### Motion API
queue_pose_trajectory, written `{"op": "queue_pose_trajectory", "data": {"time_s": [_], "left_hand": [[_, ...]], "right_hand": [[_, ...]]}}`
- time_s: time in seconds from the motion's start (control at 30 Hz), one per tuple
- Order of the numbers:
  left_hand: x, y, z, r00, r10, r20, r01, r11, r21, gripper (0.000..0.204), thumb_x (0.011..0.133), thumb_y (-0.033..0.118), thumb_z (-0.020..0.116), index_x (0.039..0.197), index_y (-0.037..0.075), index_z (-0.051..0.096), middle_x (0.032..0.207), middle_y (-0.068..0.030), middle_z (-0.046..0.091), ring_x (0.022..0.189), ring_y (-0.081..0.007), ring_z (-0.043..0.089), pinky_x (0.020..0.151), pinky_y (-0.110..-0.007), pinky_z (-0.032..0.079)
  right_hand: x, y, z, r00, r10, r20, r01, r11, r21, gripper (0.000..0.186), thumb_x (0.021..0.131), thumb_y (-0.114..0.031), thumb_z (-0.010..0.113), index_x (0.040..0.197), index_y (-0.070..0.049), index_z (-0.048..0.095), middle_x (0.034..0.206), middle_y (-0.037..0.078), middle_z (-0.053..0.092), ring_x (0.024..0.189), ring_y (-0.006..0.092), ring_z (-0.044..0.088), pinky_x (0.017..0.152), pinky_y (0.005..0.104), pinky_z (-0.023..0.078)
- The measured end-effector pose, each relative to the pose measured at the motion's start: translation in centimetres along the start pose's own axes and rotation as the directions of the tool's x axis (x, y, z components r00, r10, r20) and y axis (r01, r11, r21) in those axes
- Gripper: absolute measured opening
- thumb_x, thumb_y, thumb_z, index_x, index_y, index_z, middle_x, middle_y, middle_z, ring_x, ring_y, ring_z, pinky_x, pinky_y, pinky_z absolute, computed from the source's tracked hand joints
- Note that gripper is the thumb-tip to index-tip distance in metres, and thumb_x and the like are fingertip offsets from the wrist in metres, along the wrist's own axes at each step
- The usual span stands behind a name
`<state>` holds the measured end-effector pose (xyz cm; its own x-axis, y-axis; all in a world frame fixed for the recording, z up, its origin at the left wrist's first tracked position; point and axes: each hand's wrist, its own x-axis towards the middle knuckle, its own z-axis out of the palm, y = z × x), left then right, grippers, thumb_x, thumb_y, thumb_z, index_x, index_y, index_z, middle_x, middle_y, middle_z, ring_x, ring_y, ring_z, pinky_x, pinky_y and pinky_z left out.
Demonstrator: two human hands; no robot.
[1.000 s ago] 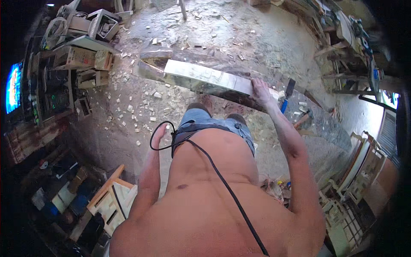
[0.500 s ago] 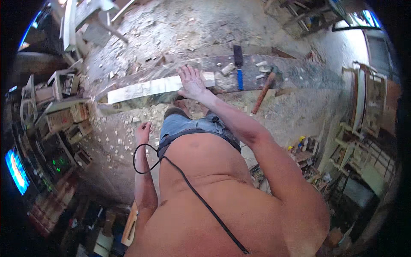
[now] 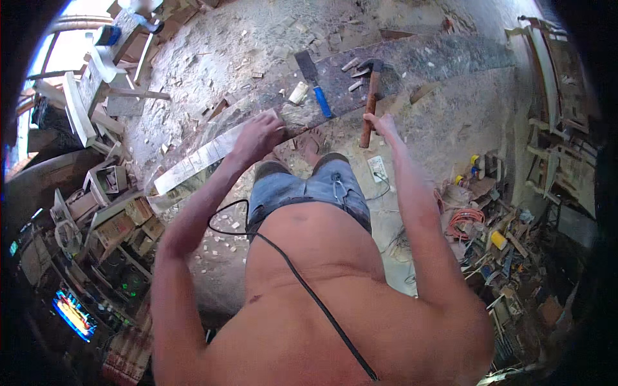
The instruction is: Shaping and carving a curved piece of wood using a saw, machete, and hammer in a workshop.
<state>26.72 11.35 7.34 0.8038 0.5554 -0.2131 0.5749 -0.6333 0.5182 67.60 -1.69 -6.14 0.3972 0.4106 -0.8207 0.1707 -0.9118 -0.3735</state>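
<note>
A pale wooden board (image 3: 199,157) lies along a long, worn plank bench (image 3: 412,67) in front of me. My left hand (image 3: 259,134) is at the board's right end, fingers curled over its edge; their tips are partly hidden. To the right, my right hand (image 3: 384,128) has its fingers closed on the lower handle of a hammer (image 3: 371,96), whose dark head rests at the far side of the bench. Between my hands lies a blue-handled chisel (image 3: 315,83) with a wide dark blade. A small pale wood block (image 3: 299,92) sits beside it.
Wood chips litter the floor (image 3: 219,51). At the left stand wooden frames (image 3: 106,180) and a lit screen (image 3: 74,315). A white power strip (image 3: 377,168) lies beyond my right leg, near a coiled orange cord (image 3: 466,222) and piled tools. A black cable (image 3: 290,273) crosses my torso.
My left hand has risen from beside my body onto the board's end. My right hand has left the board and gone right to the hammer handle. The view has shifted.
</note>
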Motion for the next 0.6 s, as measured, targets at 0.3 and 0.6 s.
{"op": "queue_pose_trajectory", "data": {"time_s": [0.3,0.6], "left_hand": [[17.4,1.1,9.0,0.934,0.323,0.155,-0.331,0.613,0.717,0.046,0.092,0.022,0.066,0.136,0.01,0.06,0.13,-0.0129,0.059,0.132,-0.0347,0.051,0.11,-0.055,0.039],[18.6,7.1,7.7,0.89,0.349,-0.294,-0.379,0.924,-0.051,0.037,0.088,0.028,0.067,0.123,0.015,0.065,0.122,-0.0145,0.061,0.104,-0.0324,0.06,0.087,-0.046,0.047]], "right_hand": [[-2.8,2.8,3.1,0.883,-0.213,-0.419,0.193,0.977,-0.089,0.044,0.082,-0.029,0.072,0.11,0.004,0.064,0.097,0.029,0.071,0.098,0.0458,0.07,0.083,0.0525,0.054],[-9.6,14.6,1.2,0.951,0.016,-0.309,0.08,0.952,0.297,0.031,0.093,-0.022,0.07,0.109,0.005,0.067,0.085,0.012,0.066,0.072,0.0231,0.065,0.066,0.0406,0.052]]}}
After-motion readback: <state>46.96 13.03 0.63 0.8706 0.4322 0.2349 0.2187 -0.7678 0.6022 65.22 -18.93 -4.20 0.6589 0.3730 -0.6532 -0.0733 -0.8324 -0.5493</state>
